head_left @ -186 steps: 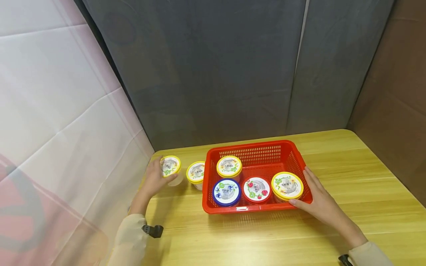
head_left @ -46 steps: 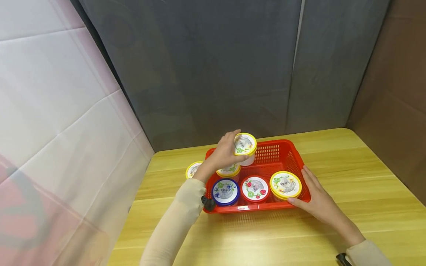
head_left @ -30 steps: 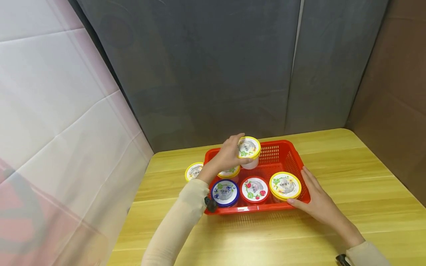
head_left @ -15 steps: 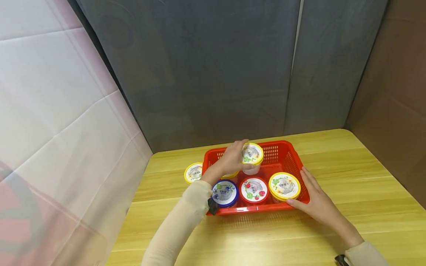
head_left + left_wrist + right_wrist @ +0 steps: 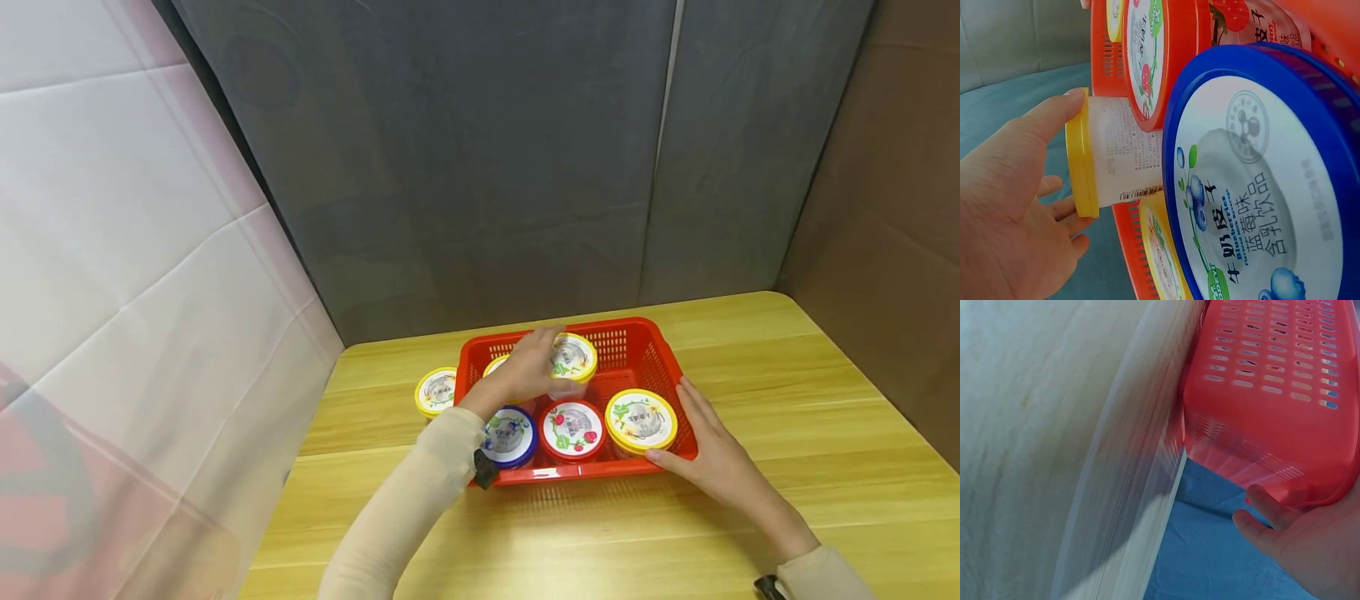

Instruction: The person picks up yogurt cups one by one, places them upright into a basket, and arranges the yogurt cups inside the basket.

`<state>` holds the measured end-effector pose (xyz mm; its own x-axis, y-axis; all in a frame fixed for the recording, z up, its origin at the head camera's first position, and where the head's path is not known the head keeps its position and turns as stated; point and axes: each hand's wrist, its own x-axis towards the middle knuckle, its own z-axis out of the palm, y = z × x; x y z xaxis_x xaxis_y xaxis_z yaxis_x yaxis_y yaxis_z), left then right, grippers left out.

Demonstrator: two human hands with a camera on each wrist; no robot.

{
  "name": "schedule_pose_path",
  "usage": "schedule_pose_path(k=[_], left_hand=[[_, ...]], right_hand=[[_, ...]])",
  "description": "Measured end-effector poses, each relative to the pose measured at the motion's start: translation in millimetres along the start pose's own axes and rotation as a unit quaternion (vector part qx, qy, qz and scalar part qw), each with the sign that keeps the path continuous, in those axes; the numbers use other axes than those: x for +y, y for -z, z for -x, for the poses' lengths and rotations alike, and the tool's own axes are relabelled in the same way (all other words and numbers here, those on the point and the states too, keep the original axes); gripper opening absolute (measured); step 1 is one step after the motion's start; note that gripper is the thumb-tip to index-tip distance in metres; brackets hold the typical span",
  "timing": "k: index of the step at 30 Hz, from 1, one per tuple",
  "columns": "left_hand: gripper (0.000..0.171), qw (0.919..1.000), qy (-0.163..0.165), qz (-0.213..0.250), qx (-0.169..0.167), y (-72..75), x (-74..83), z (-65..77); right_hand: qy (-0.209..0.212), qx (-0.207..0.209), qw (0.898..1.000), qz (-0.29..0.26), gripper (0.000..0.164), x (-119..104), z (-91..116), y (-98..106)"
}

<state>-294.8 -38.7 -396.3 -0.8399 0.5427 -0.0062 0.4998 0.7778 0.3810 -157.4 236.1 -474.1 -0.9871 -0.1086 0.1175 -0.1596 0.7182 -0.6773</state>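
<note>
My left hand (image 5: 525, 369) grips a yellow-lidded pudding cup (image 5: 573, 358) by its lid, thumb on one side and fingers on the other. The cup's clear body (image 5: 1124, 150) is low inside the red basket (image 5: 600, 469), behind a red-lidded cup (image 5: 573, 428) with a strawberry print. Beside that sits a blue-lidded cup (image 5: 512, 435) with blueberries, partly covered by my left wrist. Another yellow-lidded cup (image 5: 495, 364) is mostly hidden behind the left hand. My right hand (image 5: 723, 454) holds the basket's front right corner, thumb at the front rim and fingers along the side wall.
One more yellow-lidded cup (image 5: 435, 390) stands on the wooden table (image 5: 585, 542), just outside the basket's left wall. A yellow-lidded cup (image 5: 641, 419) fills the basket's front right corner. A dark grey panel (image 5: 480, 167) rises behind the table, with a pale printed sheet (image 5: 150, 208) at left.
My left hand has taken a yellow-lidded cup from the table at left, carried it right over the basket and lowered it inside. The right hand has stayed at the basket's corner.
</note>
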Motion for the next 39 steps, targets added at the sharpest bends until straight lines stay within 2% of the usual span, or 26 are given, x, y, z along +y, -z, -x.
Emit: schedule_pose_path(k=[13,21,31,39], left_hand=[[0.1,0.9995,0.006,0.014,-0.028,-5.3,-3.9,-3.3],[0.099,0.9982,0.031,0.014,-0.05,-8.7,-6.3,-5.6],[0.095,0.9975,0.032,-0.014,-0.061,-11.5,-7.7,-6.2],[0.097,0.9966,0.045,0.004,-0.07,-10.4,-6.9,-4.2]], right_hand=[[0.003,0.001,1.0,-0.001,0.12,1.4,-0.5,-2.8],[0.007,0.004,1.0,-0.003,0.119,0.9,-2.1,-3.6],[0.01,0.004,1.0,-0.004,0.119,2.4,-2.6,-6.5],[0.009,0.006,1.0,-0.002,0.117,-1.8,-1.9,-4.3]])
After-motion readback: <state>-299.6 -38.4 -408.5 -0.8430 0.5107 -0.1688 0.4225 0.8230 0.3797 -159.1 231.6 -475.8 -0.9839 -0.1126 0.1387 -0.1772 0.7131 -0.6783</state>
